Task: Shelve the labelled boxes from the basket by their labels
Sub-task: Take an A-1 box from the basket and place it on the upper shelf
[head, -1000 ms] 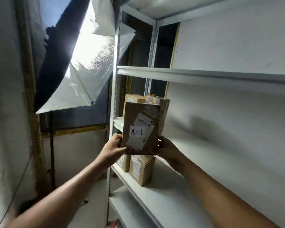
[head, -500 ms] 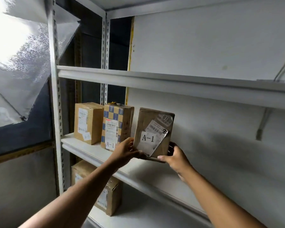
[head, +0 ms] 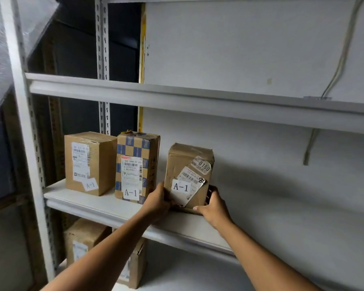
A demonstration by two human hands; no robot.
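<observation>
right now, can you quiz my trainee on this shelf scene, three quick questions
1. True or false: both hands grip the box being shelved.
2. What label do the plain box and the checked box on the middle shelf carry? A) A-1 B) B-2 C) C-3
3. Fill in: the held box goes to the ___ of the checked box.

Key
1. True: left hand, right hand.
2. A
3. right

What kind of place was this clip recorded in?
Probably a parcel storeroom: white metal shelving, taped cardboard boxes with shipping stickers, and handwritten A-1 labels.
</observation>
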